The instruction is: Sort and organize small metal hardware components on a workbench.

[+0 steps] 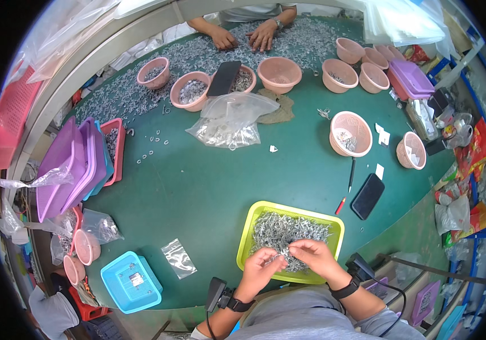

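Observation:
A yellow-green plastic basket (339, 226) stands at the near edge of the table, heaped with small silver metal parts (288, 226). Over its near side both my hands meet. With fingertips pinched together, my left hand (261, 268) holds a small silver metal part (283, 253), whose exact kind is too small to make out. My right hand (315, 258) is closed at the same spot, thumb and forefinger on that piece. The rest of the heap lies just beneath my fingers.
Left of the basket are a clear plastic bag (179, 258) and a blue tray (131, 283). To the right lie a phone (368, 196), a pen (351, 174) and a red marker (340, 205). Pink bowls (279, 75) line the back, where another person's hands (262, 35) rest among scattered parts.

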The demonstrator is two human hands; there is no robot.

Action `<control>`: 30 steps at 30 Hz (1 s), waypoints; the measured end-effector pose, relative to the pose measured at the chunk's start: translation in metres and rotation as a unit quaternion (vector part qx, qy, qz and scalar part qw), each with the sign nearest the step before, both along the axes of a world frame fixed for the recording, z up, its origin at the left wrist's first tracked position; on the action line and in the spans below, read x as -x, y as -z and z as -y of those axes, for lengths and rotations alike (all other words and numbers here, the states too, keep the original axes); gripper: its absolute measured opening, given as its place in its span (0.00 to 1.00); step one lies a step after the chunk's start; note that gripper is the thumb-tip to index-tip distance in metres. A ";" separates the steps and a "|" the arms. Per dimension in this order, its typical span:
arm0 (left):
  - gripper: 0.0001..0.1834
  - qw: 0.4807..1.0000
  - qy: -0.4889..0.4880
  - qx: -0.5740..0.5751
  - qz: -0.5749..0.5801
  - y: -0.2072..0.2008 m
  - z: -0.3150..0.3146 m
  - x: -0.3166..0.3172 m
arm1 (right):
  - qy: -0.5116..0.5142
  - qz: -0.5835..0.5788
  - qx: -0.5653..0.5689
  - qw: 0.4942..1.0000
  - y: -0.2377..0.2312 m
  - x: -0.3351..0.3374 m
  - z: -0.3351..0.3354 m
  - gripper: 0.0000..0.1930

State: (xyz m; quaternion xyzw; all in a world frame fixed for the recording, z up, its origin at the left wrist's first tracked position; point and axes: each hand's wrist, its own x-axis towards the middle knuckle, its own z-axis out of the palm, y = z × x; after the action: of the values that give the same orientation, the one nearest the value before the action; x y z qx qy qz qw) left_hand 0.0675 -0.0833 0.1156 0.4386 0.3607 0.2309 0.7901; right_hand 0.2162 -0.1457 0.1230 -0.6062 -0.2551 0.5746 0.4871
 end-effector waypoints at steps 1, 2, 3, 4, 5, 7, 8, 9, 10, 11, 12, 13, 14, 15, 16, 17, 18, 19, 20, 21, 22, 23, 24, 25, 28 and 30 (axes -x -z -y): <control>0.05 1.000 -0.006 0.012 0.020 -0.009 -0.001 0.000 | -0.004 -0.011 -0.006 1.000 -0.008 0.000 -0.002 0.08; 0.05 1.000 -0.007 0.012 0.020 -0.015 -0.002 0.000 | -0.005 -0.011 -0.007 1.000 -0.016 0.000 -0.004 0.08; 0.05 0.999 -0.008 0.014 0.043 -0.020 -0.003 0.000 | 0.000 -0.016 -0.015 1.000 -0.024 0.000 -0.006 0.08; 0.06 0.998 -0.009 0.017 0.066 -0.024 -0.003 0.001 | 0.006 -0.021 -0.023 1.000 -0.030 -0.001 -0.007 0.07; 0.06 0.998 -0.009 0.016 0.066 -0.027 -0.002 0.000 | 0.005 -0.021 -0.023 0.999 -0.034 -0.001 -0.008 0.07; 0.07 0.997 -0.032 -0.008 0.064 -0.031 0.001 -0.003 | 0.003 -0.031 -0.024 0.999 -0.039 -0.001 -0.009 0.07; 0.07 0.997 -0.033 -0.009 0.064 -0.028 0.003 -0.004 | 0.002 -0.031 -0.024 0.999 -0.040 -0.001 -0.009 0.07; 0.07 0.996 -0.053 -0.063 0.030 -0.023 0.005 -0.004 | -0.010 -0.012 -0.039 0.999 -0.040 -0.001 -0.009 0.07; 0.08 0.990 -0.072 -0.118 -0.003 -0.022 0.007 -0.005 | -0.020 0.008 -0.054 0.998 -0.041 0.000 -0.009 0.06; 0.08 0.990 -0.072 -0.118 -0.003 -0.024 0.008 -0.006 | -0.021 0.008 -0.054 0.998 -0.041 0.001 -0.009 0.06; 0.09 0.975 -0.073 -0.194 -0.079 -0.029 0.008 -0.007 | -0.011 0.006 -0.047 0.999 -0.040 0.002 -0.008 0.07; 0.10 0.948 -0.072 -0.268 -0.154 -0.032 0.007 -0.008 | 0.000 0.003 -0.039 0.999 -0.038 0.003 -0.009 0.07; 0.10 0.948 -0.073 -0.267 -0.155 -0.031 0.006 -0.010 | -0.001 0.003 -0.038 0.999 -0.037 0.003 -0.009 0.07; 0.11 0.935 -0.091 -0.311 -0.147 -0.028 0.006 -0.012 | 0.011 -0.008 -0.029 0.999 -0.036 0.004 -0.009 0.07; 0.12 0.918 -0.110 -0.354 -0.139 -0.026 0.005 -0.013 | 0.024 -0.019 -0.020 0.999 -0.034 0.004 -0.009 0.06; 0.12 0.918 -0.110 -0.354 -0.140 -0.024 0.006 -0.012 | 0.024 -0.020 -0.020 0.999 -0.031 0.003 -0.008 0.06; 0.12 0.928 -0.075 -0.337 -0.138 -0.022 0.007 -0.009 | 0.010 -0.026 -0.012 1.000 -0.025 0.003 -0.007 0.06; 0.11 0.937 -0.039 -0.320 -0.137 -0.019 0.008 -0.006 | -0.003 -0.033 -0.004 0.999 -0.019 0.001 -0.005 0.06; 0.11 0.937 -0.039 -0.320 -0.135 -0.015 0.009 -0.004 | -0.002 -0.031 -0.005 0.999 -0.011 -0.001 -0.002 0.06; 0.13 0.932 0.079 -0.280 -0.216 -0.007 0.009 -0.001 | -0.077 0.078 0.070 0.991 -0.001 -0.005 0.004 0.07; 0.14 0.906 0.195 -0.235 -0.294 0.001 0.008 0.002 | -0.151 0.185 0.143 0.960 0.007 -0.008 0.009 0.07; 0.14 0.906 0.192 -0.236 -0.295 0.010 0.009 0.007 | -0.154 0.185 0.141 0.960 0.013 -0.010 0.016 0.07; 0.17 0.873 0.194 -0.348 -0.282 0.020 0.011 0.013 | -0.099 0.232 0.090 0.963 0.018 -0.012 0.024 0.08; 0.19 0.827 0.195 -0.454 -0.266 0.025 0.011 0.020 | -0.044 0.275 0.038 0.960 0.022 -0.015 0.033 0.09; 0.27 0.798 0.104 -0.468 -0.364 0.023 0.001 0.034 | 0.052 0.560 0.007 0.827 0.029 -0.034 0.063 0.13; 0.29 0.737 -0.002 -0.470 -0.486 0.038 -0.004 0.043 | 0.067 0.555 0.060 0.827 0.039 -0.037 0.078 0.14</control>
State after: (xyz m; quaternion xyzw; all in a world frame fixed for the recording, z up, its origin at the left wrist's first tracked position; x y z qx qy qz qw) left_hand 0.0240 -0.0795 0.0777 0.8063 0.5418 0.1279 0.1999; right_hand 0.2533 -0.2237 0.0843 -0.8664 -0.4061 0.1215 0.2640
